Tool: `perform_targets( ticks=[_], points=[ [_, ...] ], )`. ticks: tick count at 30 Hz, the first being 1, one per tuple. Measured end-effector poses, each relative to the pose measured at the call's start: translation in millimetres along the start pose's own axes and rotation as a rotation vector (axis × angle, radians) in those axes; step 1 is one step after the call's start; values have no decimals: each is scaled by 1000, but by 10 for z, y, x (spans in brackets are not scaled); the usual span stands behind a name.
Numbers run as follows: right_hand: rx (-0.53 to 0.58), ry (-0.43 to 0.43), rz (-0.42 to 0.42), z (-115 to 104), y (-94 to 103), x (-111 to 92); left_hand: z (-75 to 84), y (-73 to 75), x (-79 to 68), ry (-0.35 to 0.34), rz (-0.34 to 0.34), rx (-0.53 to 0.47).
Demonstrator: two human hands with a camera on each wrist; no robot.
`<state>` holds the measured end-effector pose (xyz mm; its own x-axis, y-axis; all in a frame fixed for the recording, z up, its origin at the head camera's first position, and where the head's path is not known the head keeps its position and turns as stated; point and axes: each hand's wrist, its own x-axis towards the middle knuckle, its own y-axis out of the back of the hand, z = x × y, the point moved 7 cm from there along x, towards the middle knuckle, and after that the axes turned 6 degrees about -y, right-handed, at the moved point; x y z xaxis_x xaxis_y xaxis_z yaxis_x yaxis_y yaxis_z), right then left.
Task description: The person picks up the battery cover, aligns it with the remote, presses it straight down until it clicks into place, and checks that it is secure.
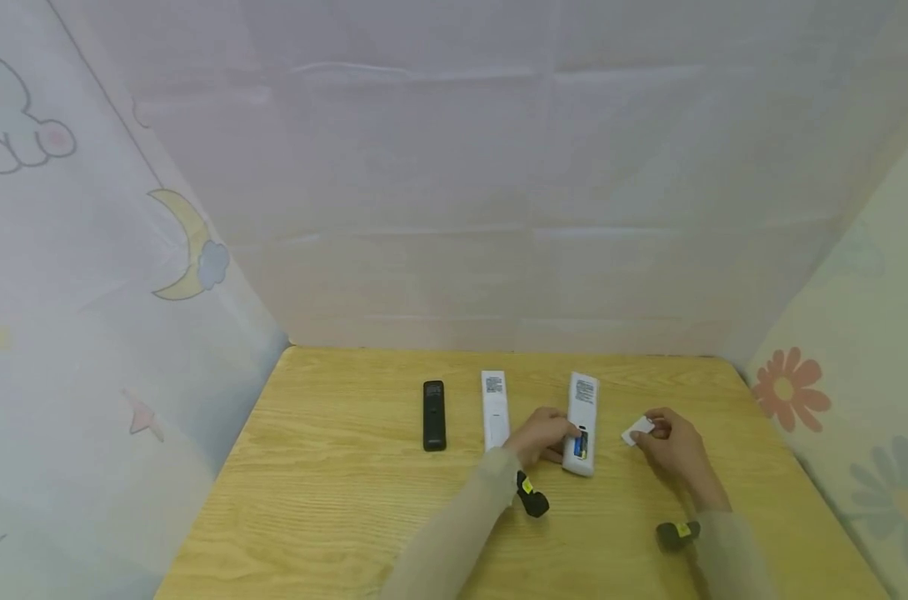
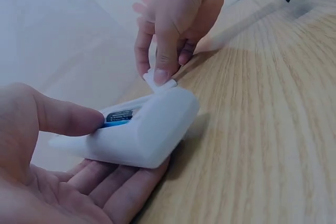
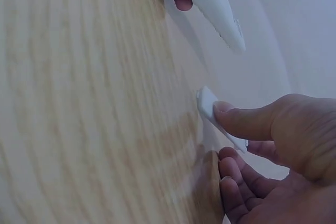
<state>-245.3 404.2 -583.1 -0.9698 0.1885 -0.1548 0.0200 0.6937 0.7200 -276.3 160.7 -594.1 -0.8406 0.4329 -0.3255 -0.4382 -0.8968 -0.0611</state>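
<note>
My left hand [image 1: 536, 435] grips a white remote control [image 1: 586, 410], fingers beneath it and thumb at the edge of its uncovered battery compartment. Inside the compartment shows a blue-and-black battery [image 1: 581, 448]. In the left wrist view the remote [image 2: 157, 129] is tilted up off the wooden table. To its right, my right hand [image 1: 675, 446] pinches a small white battery cover [image 1: 636, 431] between thumb and fingers, apart from the remote. The right wrist view shows the cover [image 3: 208, 106] held close over the tabletop.
Left of my left hand lies a second, slimmer white remote [image 1: 495, 408], face down, its lower end near my wrist. Farther left is a black remote [image 1: 434, 417]. The wooden table [image 1: 334, 467] meets a pale cloth wall [image 1: 461, 292] at the back.
</note>
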Motion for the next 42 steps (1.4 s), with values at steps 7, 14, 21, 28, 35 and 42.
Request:
perform_targets(
  ticks=[7, 14, 21, 28, 35, 42],
  points=[
    [10, 40, -10, 5, 36, 3, -103, 44, 44, -15, -20, -59],
    [46, 41, 21, 31, 78, -13, -81, 101, -3, -22, -20, -81],
    [362, -16, -80, -23, 4, -20, 78, 172, -71, -53, -17, -111],
    [460, 6, -82, -183, -56, 10, 166, 294, -102, -65, -16, -93],
    [463, 75, -36, -459, -22, -10, 264, 475, -155, -66, 31, -119],
    [465, 127, 2, -690, 42, -14, 345, 619, -198, -82, 33, -115]
  ],
)
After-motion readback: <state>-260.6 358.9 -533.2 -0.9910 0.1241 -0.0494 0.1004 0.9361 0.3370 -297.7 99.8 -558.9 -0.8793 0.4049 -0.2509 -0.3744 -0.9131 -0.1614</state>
